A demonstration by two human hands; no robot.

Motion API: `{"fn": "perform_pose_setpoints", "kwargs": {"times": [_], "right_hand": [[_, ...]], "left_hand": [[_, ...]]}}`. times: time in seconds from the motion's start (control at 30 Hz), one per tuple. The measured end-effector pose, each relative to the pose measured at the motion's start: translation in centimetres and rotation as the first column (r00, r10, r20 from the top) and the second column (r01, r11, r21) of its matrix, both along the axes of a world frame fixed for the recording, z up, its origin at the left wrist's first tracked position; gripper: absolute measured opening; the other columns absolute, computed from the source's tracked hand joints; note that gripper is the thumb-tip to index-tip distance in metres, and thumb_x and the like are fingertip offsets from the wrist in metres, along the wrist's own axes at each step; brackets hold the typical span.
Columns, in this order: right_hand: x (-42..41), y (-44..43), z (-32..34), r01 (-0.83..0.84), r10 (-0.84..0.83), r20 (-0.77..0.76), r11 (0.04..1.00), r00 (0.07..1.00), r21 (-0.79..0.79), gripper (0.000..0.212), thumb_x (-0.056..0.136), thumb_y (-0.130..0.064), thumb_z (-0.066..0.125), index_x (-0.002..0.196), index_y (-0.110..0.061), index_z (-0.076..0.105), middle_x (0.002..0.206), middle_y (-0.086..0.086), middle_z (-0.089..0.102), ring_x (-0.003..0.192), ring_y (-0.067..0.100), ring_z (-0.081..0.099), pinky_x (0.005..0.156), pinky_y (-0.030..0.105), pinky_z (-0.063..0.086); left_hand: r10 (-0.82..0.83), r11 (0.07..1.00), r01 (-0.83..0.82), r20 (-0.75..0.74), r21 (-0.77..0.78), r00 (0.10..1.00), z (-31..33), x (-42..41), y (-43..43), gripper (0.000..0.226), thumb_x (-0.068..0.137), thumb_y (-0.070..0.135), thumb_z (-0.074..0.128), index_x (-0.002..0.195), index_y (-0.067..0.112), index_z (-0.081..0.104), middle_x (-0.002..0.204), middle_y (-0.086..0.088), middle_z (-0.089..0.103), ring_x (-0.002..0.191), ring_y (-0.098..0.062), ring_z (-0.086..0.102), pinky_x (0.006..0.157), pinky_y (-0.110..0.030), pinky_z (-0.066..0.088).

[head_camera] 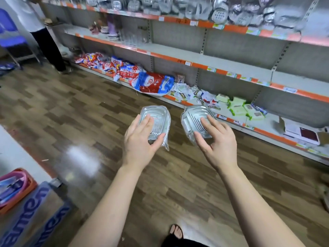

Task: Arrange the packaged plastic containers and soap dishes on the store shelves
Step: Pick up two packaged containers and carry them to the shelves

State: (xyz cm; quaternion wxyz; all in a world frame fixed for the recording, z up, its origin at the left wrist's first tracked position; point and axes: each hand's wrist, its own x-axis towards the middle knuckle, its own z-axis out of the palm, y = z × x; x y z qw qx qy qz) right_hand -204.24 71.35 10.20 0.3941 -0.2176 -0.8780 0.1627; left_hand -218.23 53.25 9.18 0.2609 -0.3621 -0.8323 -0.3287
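My left hand [140, 139] grips a clear plastic container [156, 118] wrapped in film, fingers over its top and thumb at its near edge. My right hand [217, 141] holds a second clear wrapped container [194, 114] the same way. Both are held out in front of me above the wooden floor, a little short of the store shelves [178, 59]. The top shelf carries several silvery packaged soap dishes [220, 13] and similar wrapped items.
The bottom shelf holds red-and-blue bags [153, 82], small packets and green boxes [238, 107]. A person [44, 38] stands at the far left end of the aisle. A cardboard box [35, 214] and an orange basket [16, 188] sit at my lower left.
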Motion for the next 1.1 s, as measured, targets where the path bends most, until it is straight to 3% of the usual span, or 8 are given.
{"fn": "perform_pose_setpoints", "kwargs": {"times": [0.33,0.63,0.9,1.1], "right_hand": [[-24.0,8.2,0.4,-0.056,0.055,0.064,0.998,0.996,0.011,0.042,0.086,-0.040,0.067,0.119,-0.014,0.071,0.130,0.010,0.063,0.112,0.034,0.061,0.104,0.039,0.040],[-44.8,13.8,1.6,0.053,-0.051,0.098,0.998,0.994,-0.020,0.042,0.087,-0.038,0.071,0.123,-0.017,0.068,0.134,0.007,0.061,0.119,0.033,0.056,0.105,0.041,0.040],[-58.8,21.0,1.4,0.125,-0.123,0.033,0.989,0.992,-0.078,0.046,0.087,-0.044,0.062,0.123,-0.015,0.068,0.133,0.010,0.060,0.118,0.026,0.054,0.102,0.039,0.041],[-70.3,30.8,1.3,0.133,-0.140,-0.030,0.978,0.990,-0.161,0.044,0.087,-0.043,0.066,0.121,-0.016,0.068,0.132,0.011,0.059,0.114,0.030,0.060,0.097,0.046,0.048]], "left_hand": [[0.056,0.998,-0.056,0.005,-0.019,0.998,-0.6,-22.8,7.7,0.059,0.085,0.052,0.053,0.120,0.006,0.069,0.126,-0.008,0.066,0.126,-0.029,0.053,0.103,-0.045,0.046],[-0.060,0.996,0.062,0.029,-0.066,0.998,1.3,-46.3,14.3,0.060,0.086,0.053,0.052,0.122,0.008,0.067,0.127,-0.006,0.065,0.127,-0.028,0.052,0.100,-0.049,0.048],[-0.160,0.983,0.164,0.046,-0.079,0.986,1.2,-61.1,23.4,0.062,0.087,0.053,0.050,0.121,0.004,0.067,0.127,-0.009,0.065,0.124,-0.032,0.055,0.104,-0.046,0.046],[-0.173,0.972,0.178,0.045,-0.152,0.984,2.4,-73.0,32.6,0.060,0.089,0.052,0.054,0.127,0.006,0.064,0.132,-0.007,0.061,0.131,-0.029,0.050,0.112,-0.036,0.028]]}}
